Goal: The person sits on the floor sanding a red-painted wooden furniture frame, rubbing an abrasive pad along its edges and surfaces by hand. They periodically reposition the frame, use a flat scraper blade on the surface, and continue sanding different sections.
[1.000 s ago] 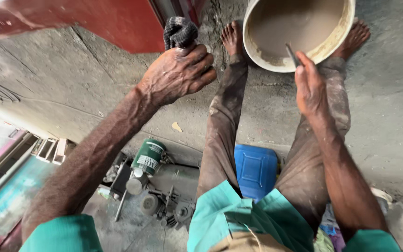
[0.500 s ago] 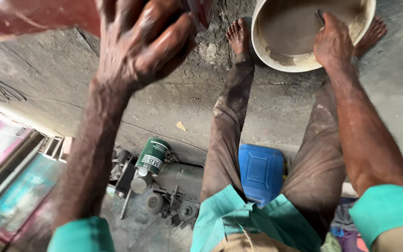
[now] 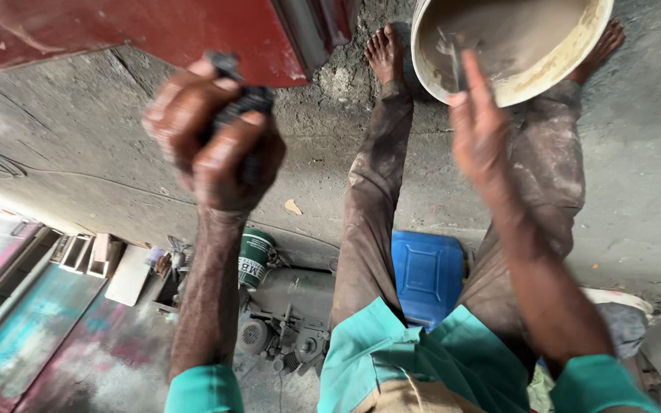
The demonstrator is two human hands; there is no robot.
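Lowered since the earlier frame, left hand (image 3: 216, 153) keeps its grip pressed around a dark crumpled rag (image 3: 242, 107), soft and light, beside the red panel (image 3: 154, 34); right hand (image 3: 480, 126), fingers loosely spread, hovers at the bucket (image 3: 583, 57) rim.

Left hand (image 3: 212, 149) raised, fingers closed around a dark crumpled pad (image 3: 242, 103), just below a red metal panel (image 3: 154, 34). Right hand (image 3: 480, 130) open, fingers extended, at the rim of a cream bucket (image 3: 575, 57) holding grey slurry; thin tool in it, blurred. 2 bare feet on the concrete flank the bucket. Blue jerrycan (image 3: 426, 275) between the legs, green can (image 3: 254, 256) and a grey motor unit (image 3: 292, 306) beside it.
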